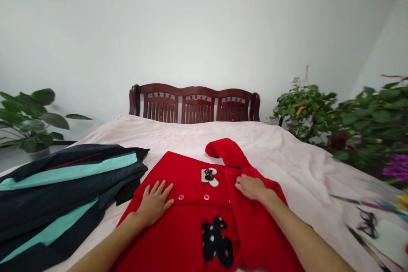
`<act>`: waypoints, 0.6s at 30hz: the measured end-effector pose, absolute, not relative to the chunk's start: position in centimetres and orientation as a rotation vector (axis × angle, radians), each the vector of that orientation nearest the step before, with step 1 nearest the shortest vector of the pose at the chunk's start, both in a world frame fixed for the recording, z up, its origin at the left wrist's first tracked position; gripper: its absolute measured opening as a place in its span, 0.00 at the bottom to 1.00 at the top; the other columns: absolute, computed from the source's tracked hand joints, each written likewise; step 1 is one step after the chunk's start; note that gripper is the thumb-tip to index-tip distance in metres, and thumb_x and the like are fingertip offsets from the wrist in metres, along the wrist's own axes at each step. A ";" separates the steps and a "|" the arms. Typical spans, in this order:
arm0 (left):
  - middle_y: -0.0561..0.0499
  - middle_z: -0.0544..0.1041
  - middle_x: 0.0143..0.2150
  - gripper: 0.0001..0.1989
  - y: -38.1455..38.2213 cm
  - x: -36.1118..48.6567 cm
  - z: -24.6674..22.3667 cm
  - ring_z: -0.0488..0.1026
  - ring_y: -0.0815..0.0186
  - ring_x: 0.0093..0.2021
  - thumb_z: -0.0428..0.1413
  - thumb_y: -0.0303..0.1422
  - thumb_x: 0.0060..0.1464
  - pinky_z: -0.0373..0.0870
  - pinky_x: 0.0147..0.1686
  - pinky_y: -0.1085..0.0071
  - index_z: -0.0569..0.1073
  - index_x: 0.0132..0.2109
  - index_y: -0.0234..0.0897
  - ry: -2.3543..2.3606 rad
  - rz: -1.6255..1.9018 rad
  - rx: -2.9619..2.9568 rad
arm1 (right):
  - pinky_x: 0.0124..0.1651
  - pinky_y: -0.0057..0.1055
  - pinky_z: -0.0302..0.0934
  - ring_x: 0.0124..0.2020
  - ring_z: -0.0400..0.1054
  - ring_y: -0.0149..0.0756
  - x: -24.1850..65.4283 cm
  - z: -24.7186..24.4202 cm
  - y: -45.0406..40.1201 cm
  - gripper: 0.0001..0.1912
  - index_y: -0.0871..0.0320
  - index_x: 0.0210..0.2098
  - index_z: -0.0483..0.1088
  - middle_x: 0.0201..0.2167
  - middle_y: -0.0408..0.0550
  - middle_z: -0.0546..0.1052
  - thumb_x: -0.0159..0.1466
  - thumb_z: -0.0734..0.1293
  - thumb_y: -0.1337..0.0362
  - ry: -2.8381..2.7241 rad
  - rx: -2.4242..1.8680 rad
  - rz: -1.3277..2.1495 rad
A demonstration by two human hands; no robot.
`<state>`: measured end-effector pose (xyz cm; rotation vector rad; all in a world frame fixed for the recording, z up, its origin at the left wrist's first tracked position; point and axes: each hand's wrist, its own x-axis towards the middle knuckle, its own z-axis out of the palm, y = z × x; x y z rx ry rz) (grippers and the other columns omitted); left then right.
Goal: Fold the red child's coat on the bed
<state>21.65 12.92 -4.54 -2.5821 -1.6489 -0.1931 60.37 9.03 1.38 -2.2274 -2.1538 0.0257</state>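
Red coat [178, 233] lies spread on the bed [287, 165] before you, your left hand [154, 204] flat on its front and your right hand [251, 188] open on its folded-over side, both grips released.

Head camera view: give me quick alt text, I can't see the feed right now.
The bare left hand lies flat on a red coat with pink buttons; the bare right hand rests on its folded-over red sleeve. A navy jacket with teal stripes lies beside it on a pale pink bedspread.
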 end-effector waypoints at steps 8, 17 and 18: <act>0.45 0.63 0.69 0.27 12.9 20.9 -7.4 0.58 0.49 0.68 0.45 0.48 0.64 0.54 0.63 0.46 0.61 0.67 0.50 -1.545 -0.375 -2.476 | 0.55 0.41 0.60 0.57 0.66 0.48 62.7 4.0 17.9 0.23 0.59 0.57 0.67 0.56 0.60 0.72 0.67 0.56 0.57 -1.504 -2.271 -0.102; 0.47 0.63 0.69 0.27 13.0 20.7 -7.6 0.59 0.52 0.68 0.44 0.49 0.64 0.56 0.64 0.49 0.60 0.68 0.53 -1.532 -0.414 -2.480 | 0.47 0.42 0.67 0.46 0.73 0.50 63.9 4.9 24.7 0.36 0.63 0.57 0.66 0.47 0.61 0.78 0.52 0.72 0.54 -1.287 -2.058 0.251; 0.48 0.63 0.69 0.27 12.9 20.7 -7.6 0.59 0.52 0.68 0.44 0.49 0.64 0.56 0.64 0.49 0.60 0.67 0.53 -1.531 -0.423 -2.480 | 0.45 0.39 0.68 0.43 0.74 0.46 63.9 5.0 24.5 0.31 0.62 0.55 0.68 0.44 0.57 0.79 0.53 0.71 0.58 -1.312 -1.998 0.287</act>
